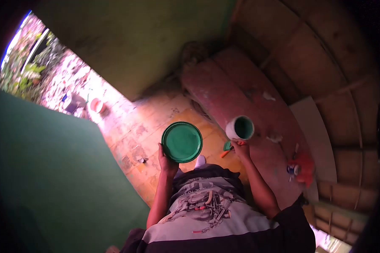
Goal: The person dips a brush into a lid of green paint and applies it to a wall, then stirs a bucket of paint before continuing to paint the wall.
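Note:
My left hand (168, 163) is closed on the lower left rim of a round green lid (182, 142), whose raised edge faces up toward me; its underside is hidden. To the right, my right hand (241, 151) grips a white cup (231, 128) with green paint inside, tilted so its mouth points right. A paintbrush (227, 146) with green bristles and an orange handle shows just left of that hand. Whether the fingers also hold the brush is hard to tell.
A long reddish bench or table (236, 84) runs along the right, with a red cloth (305, 168) and small items on it. A green wall (59, 168) stands at left. Outside the doorway sits a pinkish bucket (97, 105). Tiled floor (131, 143) lies ahead.

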`<state>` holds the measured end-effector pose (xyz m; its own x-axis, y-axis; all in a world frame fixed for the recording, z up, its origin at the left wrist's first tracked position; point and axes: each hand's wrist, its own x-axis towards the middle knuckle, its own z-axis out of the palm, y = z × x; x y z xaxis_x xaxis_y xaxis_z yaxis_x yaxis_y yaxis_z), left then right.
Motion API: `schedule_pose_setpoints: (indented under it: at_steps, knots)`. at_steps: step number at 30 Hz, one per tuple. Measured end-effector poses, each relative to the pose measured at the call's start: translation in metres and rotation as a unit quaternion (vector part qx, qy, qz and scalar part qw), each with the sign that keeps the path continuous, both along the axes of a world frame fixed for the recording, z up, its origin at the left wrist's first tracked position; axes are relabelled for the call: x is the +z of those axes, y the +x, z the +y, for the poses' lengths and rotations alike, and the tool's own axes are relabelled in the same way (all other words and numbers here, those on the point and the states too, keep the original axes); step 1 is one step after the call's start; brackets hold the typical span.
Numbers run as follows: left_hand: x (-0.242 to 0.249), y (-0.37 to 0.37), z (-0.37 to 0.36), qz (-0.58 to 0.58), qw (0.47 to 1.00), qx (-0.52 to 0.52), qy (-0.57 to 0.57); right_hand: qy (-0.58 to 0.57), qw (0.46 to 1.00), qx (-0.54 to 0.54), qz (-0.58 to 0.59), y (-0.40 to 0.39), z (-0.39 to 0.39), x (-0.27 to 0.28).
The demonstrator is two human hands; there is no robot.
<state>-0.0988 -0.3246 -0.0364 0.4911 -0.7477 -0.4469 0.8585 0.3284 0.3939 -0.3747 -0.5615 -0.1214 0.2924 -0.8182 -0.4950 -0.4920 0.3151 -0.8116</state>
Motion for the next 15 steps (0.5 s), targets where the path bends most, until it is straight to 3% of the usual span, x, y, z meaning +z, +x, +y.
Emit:
schedule_pose_setpoints:
  at_steps: [4,7,10,15]
  knots:
    - [-0.001,-0.028,-0.059,0.025,0.996,-0.068,0.053,-0.024,0.995,-0.095,-0.035,-0.052,-0.023,0.009]
    - [0.017,-0.026,-0.091,0.07,0.982,-0.139,0.104,0.064,0.977,-0.198,-0.05,-0.074,-0.023,0.026]
    - [0.009,-0.012,-0.119,0.037,0.98,-0.168,0.104,0.102,0.95,-0.288,-0.067,-0.083,-0.017,0.025]
    - [0.007,0.005,-0.175,-0.005,0.968,-0.232,0.096,0.064,0.917,-0.381,-0.099,-0.082,-0.015,-0.005]
